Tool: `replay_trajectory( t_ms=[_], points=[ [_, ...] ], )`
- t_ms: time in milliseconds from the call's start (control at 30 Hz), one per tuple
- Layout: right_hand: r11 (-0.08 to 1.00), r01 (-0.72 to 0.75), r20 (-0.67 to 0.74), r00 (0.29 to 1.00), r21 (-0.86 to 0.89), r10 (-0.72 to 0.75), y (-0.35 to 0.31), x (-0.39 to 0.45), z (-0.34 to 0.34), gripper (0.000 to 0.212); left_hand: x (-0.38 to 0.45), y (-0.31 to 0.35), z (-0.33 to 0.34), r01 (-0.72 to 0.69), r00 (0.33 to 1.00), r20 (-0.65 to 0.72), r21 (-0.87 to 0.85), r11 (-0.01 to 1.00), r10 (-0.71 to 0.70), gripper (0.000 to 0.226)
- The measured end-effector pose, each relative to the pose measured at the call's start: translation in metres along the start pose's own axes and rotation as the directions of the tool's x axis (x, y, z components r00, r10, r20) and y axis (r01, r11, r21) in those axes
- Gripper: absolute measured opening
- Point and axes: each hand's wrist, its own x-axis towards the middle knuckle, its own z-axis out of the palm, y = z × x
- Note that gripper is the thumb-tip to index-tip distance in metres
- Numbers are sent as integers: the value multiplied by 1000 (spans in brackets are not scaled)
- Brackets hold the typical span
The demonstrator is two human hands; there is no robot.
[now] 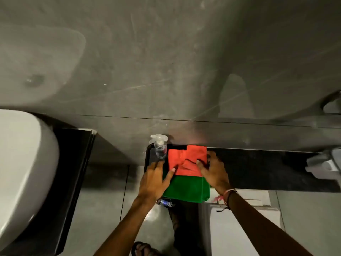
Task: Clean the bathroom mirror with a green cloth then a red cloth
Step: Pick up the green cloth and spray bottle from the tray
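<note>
A red cloth [186,159] lies crumpled on a black tray [149,156], with a folded green cloth [188,189] in front of it. My right hand [214,170] rests on the right side of the red cloth, fingers bent onto its folds. My left hand [156,178] lies flat on the tray at the cloths' left edge, fingers spread, thumb touching the red cloth. The smeared, dusty mirror [166,61] fills the upper half of the view. A clear spray bottle [160,146] stands at the tray's back left corner.
A white basin [24,172] sits on a black counter [73,172] at the left. A black ledge [267,167] runs to the right under the mirror, with a white fitting [323,163] at its far end. Grey floor tiles and my sandalled foot [142,248] lie below.
</note>
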Motion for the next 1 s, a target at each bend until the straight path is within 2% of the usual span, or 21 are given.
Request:
replay_trajectory(
  t_ms=[33, 100, 133, 233, 300, 400, 567, 667, 833, 1000],
  points=[
    [993, -51, -15, 999, 103, 52, 4, 5, 5, 49, 4, 2, 5, 29, 999, 29, -52, 998, -28, 56],
    [958, -146, -15, 988, 248, 155, 9, 12, 12, 46, 13, 10, 15, 66, 996, 70, -47, 997, -62, 55],
    [939, -195, -7, 979, 283, 205, 10, 12, 13, 46, 15, 15, 17, 83, 993, 85, -36, 996, -80, 55],
    [915, -214, -22, 972, 342, 235, 20, 20, 22, 49, 23, 23, 28, 106, 993, 63, -61, 992, -102, 51],
    [914, -215, -27, 971, 344, 239, 23, 20, 22, 50, 25, 23, 30, 116, 992, 62, -48, 992, -113, 49],
    [929, -246, 58, 969, 278, 239, 29, 16, 24, 52, 25, 11, 29, 121, 987, 98, 76, 990, -128, 62],
    [954, -240, 174, 962, 182, 209, 42, -1, 20, 57, 25, -22, 19, 24, 957, 274, 241, 970, -92, 79],
    [964, -233, 205, 957, 130, 204, 50, -11, 19, 62, 25, -32, 14, 9, 952, 292, 278, 960, -93, 76],
    [945, -276, 124, 959, 178, 257, 60, -18, 29, 43, 23, -36, 14, 101, 953, 269, 159, 982, -141, 62],
    [887, -326, 183, 943, 328, 279, 54, -28, 33, 21, 14, -40, 5, 189, 949, 283, -154, 970, -140, 46]
  ],
)
